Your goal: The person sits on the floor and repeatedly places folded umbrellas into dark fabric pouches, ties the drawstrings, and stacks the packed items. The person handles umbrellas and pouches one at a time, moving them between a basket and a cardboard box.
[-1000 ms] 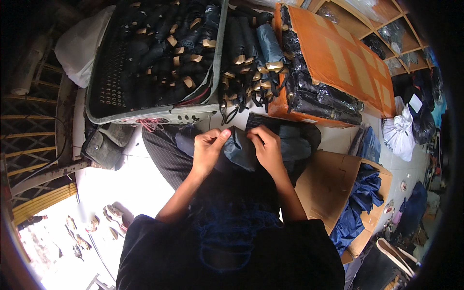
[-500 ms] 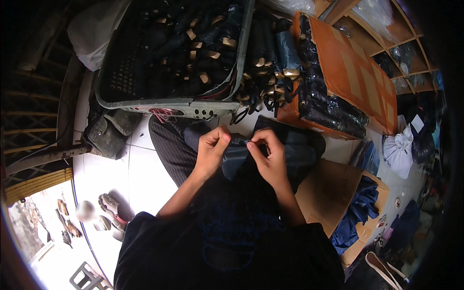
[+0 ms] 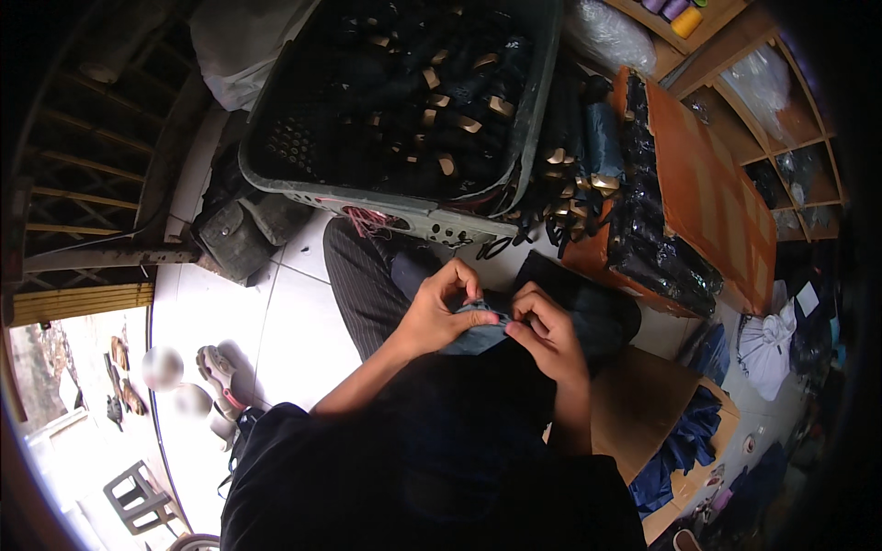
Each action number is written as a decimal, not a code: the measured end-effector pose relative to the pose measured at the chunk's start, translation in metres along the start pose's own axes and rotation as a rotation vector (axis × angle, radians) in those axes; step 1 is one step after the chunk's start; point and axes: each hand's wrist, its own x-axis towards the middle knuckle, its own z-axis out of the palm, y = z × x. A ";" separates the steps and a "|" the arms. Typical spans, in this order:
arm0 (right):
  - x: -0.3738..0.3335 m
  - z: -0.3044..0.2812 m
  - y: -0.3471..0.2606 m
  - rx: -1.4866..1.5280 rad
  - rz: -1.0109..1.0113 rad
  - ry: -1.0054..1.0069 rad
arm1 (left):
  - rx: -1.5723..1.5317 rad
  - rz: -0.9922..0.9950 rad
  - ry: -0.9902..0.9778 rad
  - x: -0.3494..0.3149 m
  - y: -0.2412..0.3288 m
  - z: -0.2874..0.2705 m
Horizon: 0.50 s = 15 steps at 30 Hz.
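Observation:
Over my lap, my left hand (image 3: 437, 314) pinches a piece of dark blue-grey cloth (image 3: 475, 340) between thumb and forefinger. Close beside it, my right hand (image 3: 551, 338) grips the same cloth at its gathered upper edge, fingertips nearly meeting those of the left. Whatever small detail lies between the fingertips is too fine to make out. The rest of the cloth hangs below the hands against my dark shirt.
Ahead stands a dark plastic crate (image 3: 418, 223) of dark, tan-ended bundles like folded umbrellas. More bundles (image 3: 602, 147) lie beside an orange carton (image 3: 712, 174). An open cardboard box (image 3: 634, 404) holds blue cloth (image 3: 675, 464) at right. Shoes (image 3: 219, 375) lie left.
My view has shifted, so the crate and carton appear farther right. Both hands have drawn closer together and nearer my body, still pinching the cloth, which looks more bunched up.

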 end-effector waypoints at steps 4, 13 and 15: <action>0.004 0.001 -0.006 -0.024 0.071 -0.055 | 0.199 -0.068 -0.059 -0.001 0.011 -0.005; 0.011 0.021 -0.002 -0.044 0.168 0.123 | 0.102 0.136 0.074 -0.001 -0.001 -0.003; 0.009 0.020 0.002 -0.036 0.201 0.144 | 0.158 0.146 0.138 -0.003 -0.003 -0.004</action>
